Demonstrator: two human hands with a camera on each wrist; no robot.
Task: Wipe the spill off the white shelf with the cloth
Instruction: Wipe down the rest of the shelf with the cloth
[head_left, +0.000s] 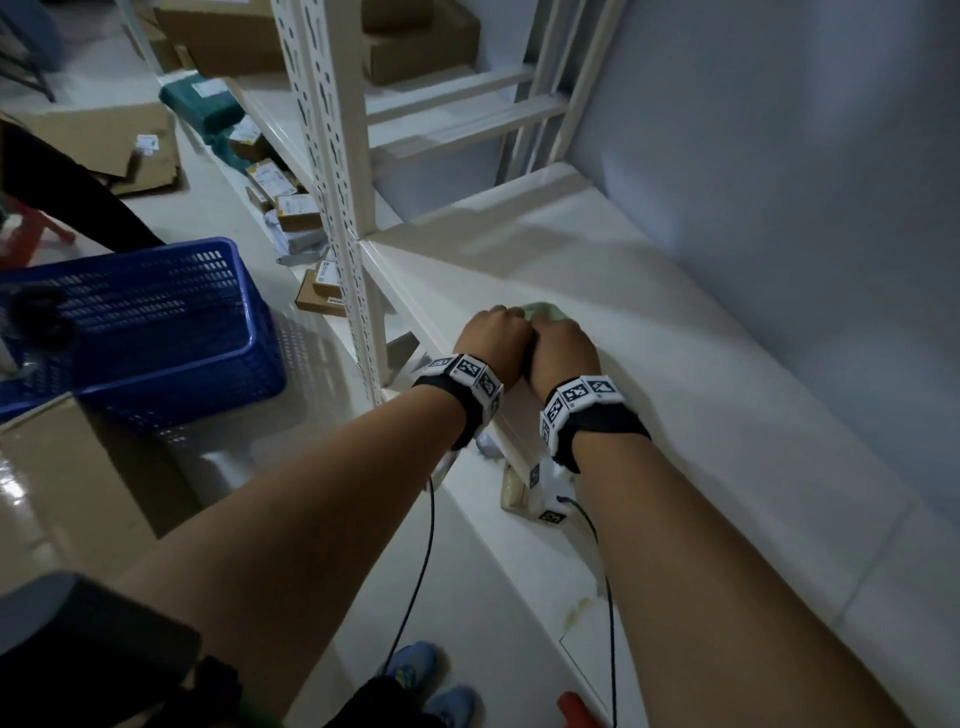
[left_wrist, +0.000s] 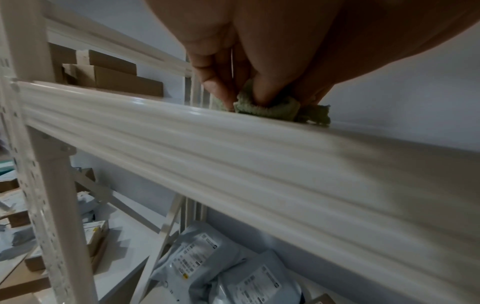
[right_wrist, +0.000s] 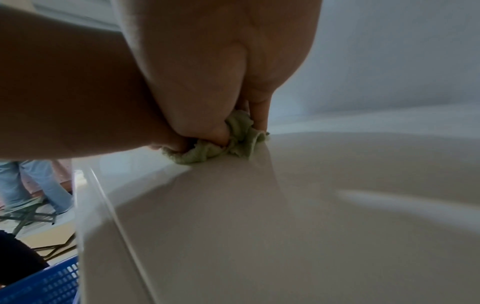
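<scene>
Both hands, left hand (head_left: 492, 339) and right hand (head_left: 563, 349) pressed side by side, clutch a bunched green cloth (head_left: 543, 310) (mostly hidden) against the white shelf (head_left: 727, 415) near its front left edge.

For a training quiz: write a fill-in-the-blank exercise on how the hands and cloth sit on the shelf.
1. The cloth bunched under the fingers is pale ____.
2. The left hand and right hand lie side by side, and ____ of them grip the cloth.
3. The cloth rests on the white ____.
4. The basket on the left is ____.

Missing words: green; both; shelf; blue
</scene>
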